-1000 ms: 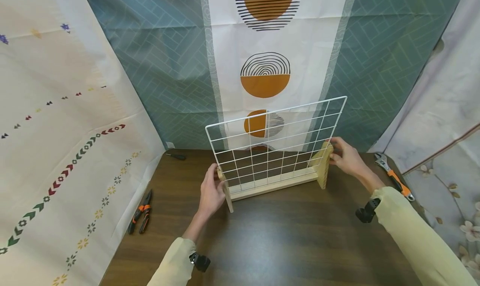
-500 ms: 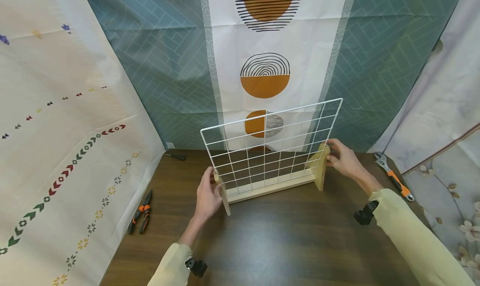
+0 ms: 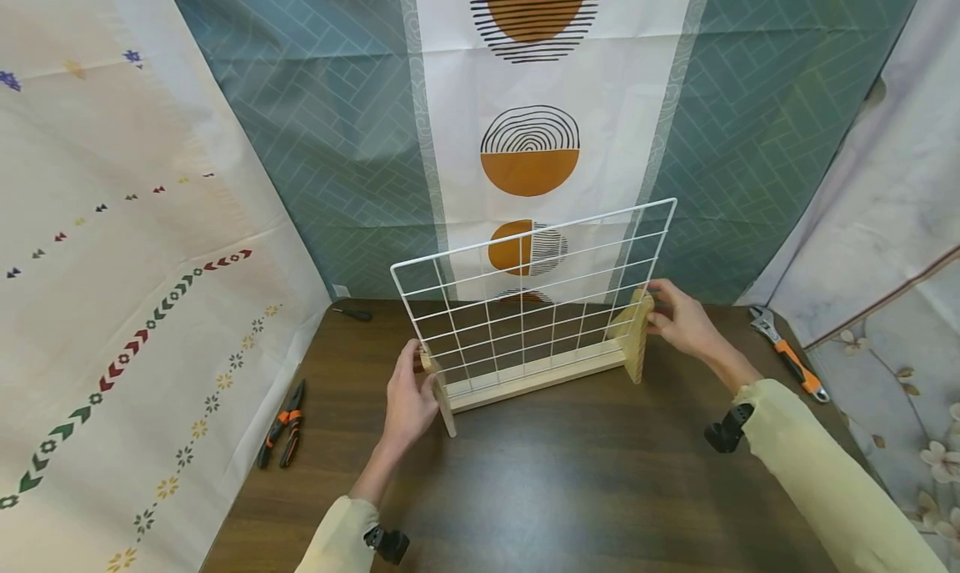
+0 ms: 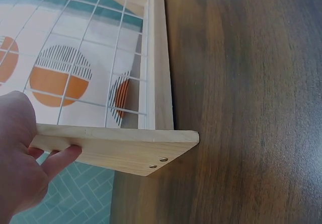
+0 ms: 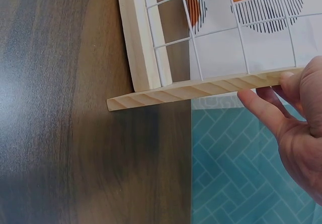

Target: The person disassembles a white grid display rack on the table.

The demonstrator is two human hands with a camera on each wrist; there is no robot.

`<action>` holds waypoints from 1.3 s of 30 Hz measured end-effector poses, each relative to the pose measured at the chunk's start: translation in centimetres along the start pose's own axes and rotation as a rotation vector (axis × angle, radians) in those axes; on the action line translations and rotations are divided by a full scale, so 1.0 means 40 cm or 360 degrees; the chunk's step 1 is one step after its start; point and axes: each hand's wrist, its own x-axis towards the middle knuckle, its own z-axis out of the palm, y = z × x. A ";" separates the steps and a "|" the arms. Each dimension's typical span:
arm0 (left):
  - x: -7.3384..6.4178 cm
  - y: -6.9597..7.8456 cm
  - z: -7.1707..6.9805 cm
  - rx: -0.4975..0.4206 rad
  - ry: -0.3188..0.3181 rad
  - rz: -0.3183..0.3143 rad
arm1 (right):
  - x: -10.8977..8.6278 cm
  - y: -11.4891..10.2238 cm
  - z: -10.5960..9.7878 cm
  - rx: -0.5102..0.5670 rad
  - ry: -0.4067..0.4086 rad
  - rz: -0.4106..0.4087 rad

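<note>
A small rack stands on the table, made of a white wire grid (image 3: 534, 233), a pale wooden base board (image 3: 540, 380) and two wooden end panels. My left hand (image 3: 409, 402) grips the upper part of the left end panel (image 4: 115, 148), which shows two metal screw heads near its lower corner. At the other side, my right hand (image 3: 681, 321) pinches the top of the right end panel (image 5: 176, 91) between thumb and fingers. The grid rises between the panels and leans back. Some fingertips are hidden behind the wood.
Pliers (image 3: 281, 427) with orange and black handles lie on the dark table (image 3: 555, 490) at left. A dark-handled screwdriver (image 3: 352, 314) is at the back left. An adjustable wrench (image 3: 787, 352) lies along the right edge. Patterned cloths hang behind and at both sides.
Both hands have shifted the rack to the left and slightly nearer to me, keeping their hold on the end panels. The tools have not moved.
</note>
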 end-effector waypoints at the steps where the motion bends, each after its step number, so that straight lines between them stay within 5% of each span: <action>1: -0.001 0.000 -0.001 -0.0002 0.0001 0.0001 | 0.000 -0.001 0.001 0.0003 0.0000 -0.0001; 39: -0.056 -0.028 -0.061 0.0043 0.0114 0.0154 | 0.018 -0.022 0.057 0.0052 -0.0004 -0.0092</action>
